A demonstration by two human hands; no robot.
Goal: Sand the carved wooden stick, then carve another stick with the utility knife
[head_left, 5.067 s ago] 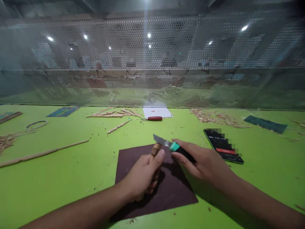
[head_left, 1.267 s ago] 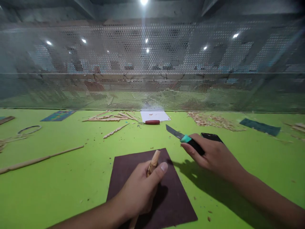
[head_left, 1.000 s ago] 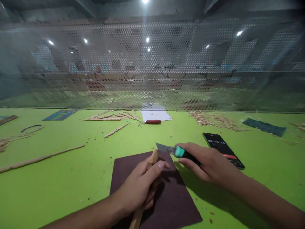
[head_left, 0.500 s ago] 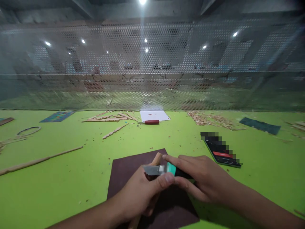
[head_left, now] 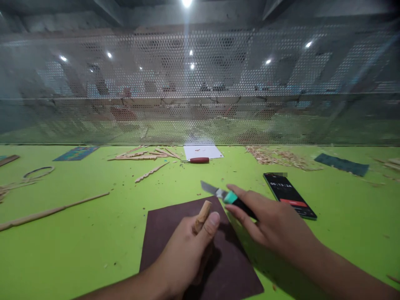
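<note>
My left hand [head_left: 187,246] is closed round a short wooden stick [head_left: 201,211], whose rounded tip pokes up past my thumb. It hovers over a dark brown sheet of sandpaper [head_left: 162,241] on the green table [head_left: 78,233]. My right hand [head_left: 275,223] grips a knife [head_left: 229,197] with a teal collar and black handle. Its blade points left and away, just beyond the stick's tip and apart from it.
A black phone [head_left: 289,195] with a lit screen lies right of my right hand. Farther back are a red-handled tool [head_left: 199,160] on white paper [head_left: 203,151], carved wooden sticks [head_left: 150,171], a shavings pile [head_left: 275,157] and a dark pad [head_left: 342,165]. A perforated mesh screen [head_left: 200,83] closes the table's far edge.
Half a second ago the blade lay against the stick by my left thumb. It has since slid off the tip, up and away to the right. My left hand holds still.
</note>
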